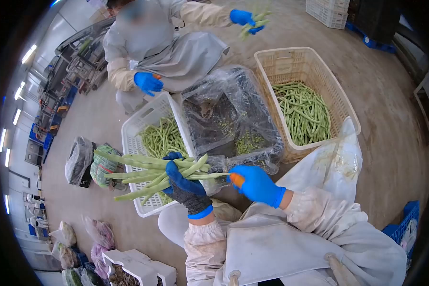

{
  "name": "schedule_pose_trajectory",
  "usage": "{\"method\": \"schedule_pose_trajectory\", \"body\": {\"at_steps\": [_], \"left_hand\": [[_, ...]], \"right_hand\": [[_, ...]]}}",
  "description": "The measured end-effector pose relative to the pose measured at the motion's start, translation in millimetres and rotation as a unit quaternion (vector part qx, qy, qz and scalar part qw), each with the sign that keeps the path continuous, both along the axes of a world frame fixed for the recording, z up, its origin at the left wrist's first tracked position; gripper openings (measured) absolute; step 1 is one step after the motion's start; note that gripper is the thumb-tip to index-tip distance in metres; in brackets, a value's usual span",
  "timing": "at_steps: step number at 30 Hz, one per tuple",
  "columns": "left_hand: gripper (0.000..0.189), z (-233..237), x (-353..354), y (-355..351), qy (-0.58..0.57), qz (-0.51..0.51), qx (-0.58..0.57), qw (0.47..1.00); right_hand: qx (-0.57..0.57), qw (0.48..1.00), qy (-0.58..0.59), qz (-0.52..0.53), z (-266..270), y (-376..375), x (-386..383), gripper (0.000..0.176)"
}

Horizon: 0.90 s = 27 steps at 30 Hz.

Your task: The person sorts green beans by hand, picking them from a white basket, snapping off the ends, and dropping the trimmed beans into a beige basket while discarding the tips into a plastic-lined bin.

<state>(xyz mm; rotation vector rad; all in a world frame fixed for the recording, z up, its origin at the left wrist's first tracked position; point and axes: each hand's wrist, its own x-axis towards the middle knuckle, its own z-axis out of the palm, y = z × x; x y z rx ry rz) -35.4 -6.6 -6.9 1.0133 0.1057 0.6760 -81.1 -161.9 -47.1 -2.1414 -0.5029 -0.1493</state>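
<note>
Covered, blurred, cropped

Cannot see the middle of the held beans [140, 162] inside the left hand [183, 187], nor part of the white crate [147, 113] behind. Cannot identify the orange patch [237, 179] at the right hand [261, 186]. See loose beans [259, 22] in a co-worker's hand [242, 17] as a blur, the foam box [128, 261] cut off below.

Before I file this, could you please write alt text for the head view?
A gloved left hand grips a bunch of long green beans, with the gloved right hand at one bean's end. Beyond, a white crate and a tan crate of more beans flank a plastic-lined bin, near a co-worker in blue gloves.
</note>
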Motion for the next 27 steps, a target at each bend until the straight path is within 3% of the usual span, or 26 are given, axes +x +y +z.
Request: {"method": "schedule_pose_trajectory", "body": {"at_steps": [1, 2, 6, 7, 8, 12, 14, 17, 18, 19, 20, 21, 22, 23, 24, 26, 27], "left_hand": [[0.029, -0.7, 0.5, -2.8, 0.000, 0.000, 0.000, 1.000], [0.027, -2.5, 2.1, -6.9, 0.004, -0.005, -0.019, 1.000], [0.028, -10.4, 4.4, -7.3, 0.020, -0.049, -0.060, 0.997], [0.029, -16.3, 5.5, -4.6, 0.020, -0.080, -0.068, 0.994], [0.031, -23.7, 9.9, -1.9, 0.021, -0.083, -0.125, 0.989], [0.030, -40.5, 15.4, 8.1, 0.011, -0.132, -0.199, 0.971], [0.027, -52.1, 17.2, 11.0, 0.025, -0.194, -0.308, 0.931], [0.033, -70.0, 23.4, 26.6, -0.007, -0.171, -0.293, 0.941], [0.039, -58.9, 27.8, 48.9, 0.000, -0.118, -0.227, 0.967], [0.046, -45.9, 31.8, 86.2, 0.008, -0.061, -0.161, 0.985], [0.040, -50.4, 37.9, 129.7, -0.017, -0.091, -0.193, 0.977], [0.034, -24.0, 30.9, 124.4, -0.047, -0.048, -0.145, 0.987], [0.031, -3.6, 23.8, 115.5, -0.054, -0.069, -0.150, 0.985], [0.028, 6.7, 22.2, 105.4, -0.066, -0.091, -0.156, 0.981], [0.028, 6.9, 22.6, 100.1, -0.070, -0.095, -0.144, 0.983], [0.031, 11.0, 18.5, 79.5, -0.070, -0.107, -0.141, 0.982], [0.031, 12.6, 18.6, 70.5, -0.071, -0.114, -0.142, 0.981]], "right_hand": [[0.212, 0.961, 0.174, -0.016, -2.4, 0.3, 6.6, 0.017], [0.408, 0.849, 0.335, -0.029, -4.3, 0.0, 12.2, 0.018], [0.388, 0.865, 0.316, -0.045, -10.1, -5.5, 18.2, 0.019], [0.409, 0.844, 0.345, -0.039, -12.4, -7.3, 18.3, 0.019], [0.430, 0.821, 0.374, -0.033, -14.3, -8.3, 18.2, 0.019], [0.435, 0.823, 0.365, -0.030, -11.3, -8.8, 11.9, 0.020], [0.437, 0.835, 0.327, -0.070, -20.4, -9.8, 18.5, 0.018], [0.467, 0.831, 0.278, -0.123, -32.3, -24.9, 16.9, 0.016], [0.468, 0.831, 0.274, -0.122, -101.4, -80.0, 27.6, 0.016], [0.308, 0.926, 0.167, -0.143, -163.5, -135.0, 53.4, 0.013], [0.308, 0.897, 0.215, -0.233, -144.1, -150.8, 49.3, 0.015], [0.303, 0.856, 0.265, -0.323, -113.7, -161.9, 38.0, 0.019], [0.305, 0.853, 0.274, -0.323, -96.3, -153.7, 34.9, 0.019], [0.228, 0.924, 0.103, -0.289, -75.2, -135.9, 47.1, 0.024], [0.142, 0.956, -0.076, -0.244, -50.8, -117.3, 60.3, 0.031], [-0.078, 0.954, -0.215, -0.193, 4.0, -76.7, 70.1, 0.037], [0.035, 0.986, -0.133, -0.090, 19.0, -54.3, 68.9, 0.037]]}}
